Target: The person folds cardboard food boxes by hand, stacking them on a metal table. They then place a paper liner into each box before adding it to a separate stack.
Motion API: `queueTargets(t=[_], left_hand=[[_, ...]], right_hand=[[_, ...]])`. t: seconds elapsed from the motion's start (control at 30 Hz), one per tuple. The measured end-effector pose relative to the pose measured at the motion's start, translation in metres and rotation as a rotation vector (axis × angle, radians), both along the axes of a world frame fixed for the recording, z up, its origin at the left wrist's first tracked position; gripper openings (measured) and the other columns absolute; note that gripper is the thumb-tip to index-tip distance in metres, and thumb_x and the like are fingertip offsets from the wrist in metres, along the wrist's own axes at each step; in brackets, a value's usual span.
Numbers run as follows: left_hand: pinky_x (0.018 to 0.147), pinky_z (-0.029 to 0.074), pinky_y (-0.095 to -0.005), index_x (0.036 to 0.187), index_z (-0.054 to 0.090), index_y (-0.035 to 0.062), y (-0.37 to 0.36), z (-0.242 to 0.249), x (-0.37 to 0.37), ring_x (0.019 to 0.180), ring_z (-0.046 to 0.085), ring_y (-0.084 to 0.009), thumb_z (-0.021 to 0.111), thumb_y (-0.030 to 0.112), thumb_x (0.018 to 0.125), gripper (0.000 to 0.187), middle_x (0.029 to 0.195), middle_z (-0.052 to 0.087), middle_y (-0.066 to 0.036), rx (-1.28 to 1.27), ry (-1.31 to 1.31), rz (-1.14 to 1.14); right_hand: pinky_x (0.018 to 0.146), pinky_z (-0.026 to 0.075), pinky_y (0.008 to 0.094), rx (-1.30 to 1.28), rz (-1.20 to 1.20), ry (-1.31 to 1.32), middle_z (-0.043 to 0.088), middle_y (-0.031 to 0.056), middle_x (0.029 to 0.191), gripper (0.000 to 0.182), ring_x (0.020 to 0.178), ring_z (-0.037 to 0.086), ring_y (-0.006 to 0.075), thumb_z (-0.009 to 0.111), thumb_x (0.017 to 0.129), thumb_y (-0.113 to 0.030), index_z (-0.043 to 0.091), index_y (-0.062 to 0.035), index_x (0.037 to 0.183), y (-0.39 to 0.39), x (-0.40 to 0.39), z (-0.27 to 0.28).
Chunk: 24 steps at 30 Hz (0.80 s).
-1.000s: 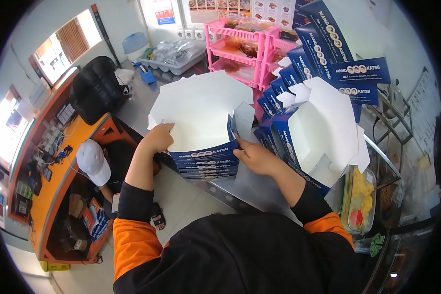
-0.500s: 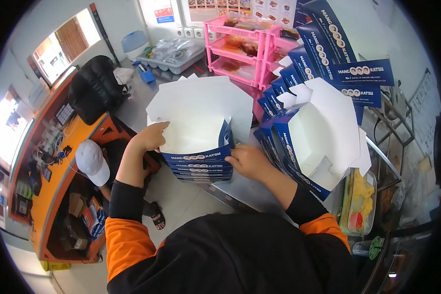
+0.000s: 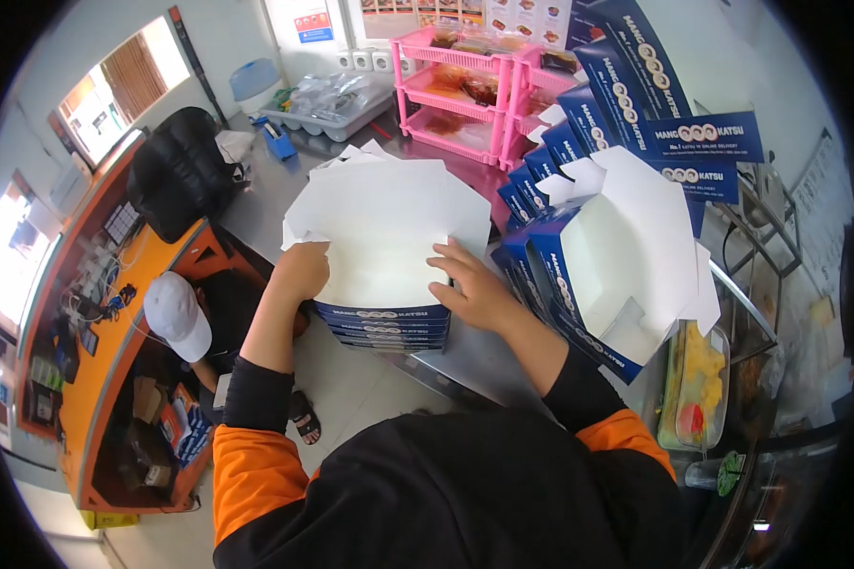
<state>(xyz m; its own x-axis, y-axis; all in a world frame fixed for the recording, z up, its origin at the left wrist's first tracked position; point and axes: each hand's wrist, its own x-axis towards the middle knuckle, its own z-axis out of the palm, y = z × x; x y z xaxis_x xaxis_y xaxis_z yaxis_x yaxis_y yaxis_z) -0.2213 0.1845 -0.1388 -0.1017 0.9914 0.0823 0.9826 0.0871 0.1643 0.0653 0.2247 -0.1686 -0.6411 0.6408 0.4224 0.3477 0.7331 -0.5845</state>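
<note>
A stack of nested blue-and-white cardboard food boxes stands in front of me on the metal counter. Their white lids are raised at the back, and the top box shows its white inside. My left hand is closed on the left edge of the top box, with fingertips curled inward. At the right edge, my right hand has its fingers and thumb spread apart, touching the side wall. Another stack of opened boxes leans to the right of that hand.
Flat blue box blanks fan out behind the right stack. A pink tiered rack and a grey tray of plastic bags stand at the back. A seated person in a white cap is at left, by the orange desk.
My right hand has risen from the front right corner to the right edge, its fingers spreading. My left hand has curled onto the left edge. The top box's front panel sits lower.
</note>
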Motion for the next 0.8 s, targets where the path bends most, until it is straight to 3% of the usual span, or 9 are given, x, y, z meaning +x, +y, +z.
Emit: queueTargets(t=[0.17, 0.47, 0.6, 0.7, 0.77, 0.8], left_hand=[[0.079, 0.045, -0.0423, 0.102, 0.058, 0.0014, 0.003, -0.005, -0.002, 0.090, 0.057, -0.0362, 0.042, 0.011, 0.079, 0.030, 0.095, 0.061, -0.021, -0.081, 0.045, -0.006], [0.081, 0.044, -0.0413, 0.105, 0.058, 0.0016, -0.002, -0.009, 0.001, 0.093, 0.055, -0.0362, 0.041, 0.014, 0.081, 0.032, 0.098, 0.060, -0.021, -0.047, -0.040, 0.022], [0.083, 0.044, -0.0390, 0.109, 0.057, 0.0002, -0.007, -0.002, 0.007, 0.096, 0.057, -0.0337, 0.046, 0.021, 0.082, 0.036, 0.106, 0.059, -0.020, -0.066, -0.181, 0.128], [0.091, 0.039, -0.0375, 0.111, 0.057, -0.0006, -0.038, -0.017, 0.017, 0.109, 0.052, -0.0306, 0.050, 0.028, 0.081, 0.042, 0.120, 0.053, -0.020, 0.303, -1.412, 0.055], [0.100, 0.028, -0.0390, 0.112, 0.057, -0.0002, -0.040, -0.075, 0.001, 0.120, 0.040, -0.0294, 0.052, 0.029, 0.081, 0.044, 0.131, 0.043, -0.018, 0.566, -1.328, -0.320], [0.104, 0.021, -0.0404, 0.108, 0.059, 0.0009, -0.049, -0.081, 0.013, 0.126, 0.033, -0.0301, 0.054, 0.028, 0.078, 0.040, 0.134, 0.039, -0.019, 0.563, -1.266, -0.283]], right_hand=[[0.101, 0.032, 0.0375, -0.041, -0.039, -0.069, 0.043, 0.0159, 0.130, 0.042, 0.128, 0.032, 0.0302, 0.055, 0.081, -0.030, 0.055, -0.0026, 0.113, -0.006, 0.005, 0.001], [0.102, 0.031, 0.0384, -0.013, -0.035, -0.170, 0.040, 0.0212, 0.131, 0.048, 0.127, 0.032, 0.0335, 0.055, 0.080, -0.031, 0.052, -0.0001, 0.117, -0.006, 0.005, -0.002], [0.099, 0.033, 0.0393, 0.071, -0.074, 0.032, 0.044, 0.0202, 0.127, 0.051, 0.121, 0.038, 0.0344, 0.061, 0.078, -0.031, 0.051, 0.0007, 0.116, -0.016, 0.009, 0.002], [0.095, 0.035, 0.0415, 0.289, -0.173, 0.253, 0.046, 0.0201, 0.123, 0.052, 0.114, 0.043, 0.0354, 0.067, 0.075, -0.027, 0.050, 0.0006, 0.116, -0.044, 0.038, 0.037], [0.094, 0.035, 0.0434, 0.502, -0.419, 0.288, 0.047, 0.0205, 0.121, 0.055, 0.110, 0.045, 0.0363, 0.070, 0.072, -0.023, 0.048, 0.0009, 0.117, -0.065, 0.068, 0.061], [0.093, 0.035, 0.0444, 0.574, -0.587, 0.291, 0.046, 0.0209, 0.121, 0.057, 0.110, 0.045, 0.0367, 0.070, 0.071, -0.022, 0.047, 0.0012, 0.117, -0.073, 0.081, 0.070]])
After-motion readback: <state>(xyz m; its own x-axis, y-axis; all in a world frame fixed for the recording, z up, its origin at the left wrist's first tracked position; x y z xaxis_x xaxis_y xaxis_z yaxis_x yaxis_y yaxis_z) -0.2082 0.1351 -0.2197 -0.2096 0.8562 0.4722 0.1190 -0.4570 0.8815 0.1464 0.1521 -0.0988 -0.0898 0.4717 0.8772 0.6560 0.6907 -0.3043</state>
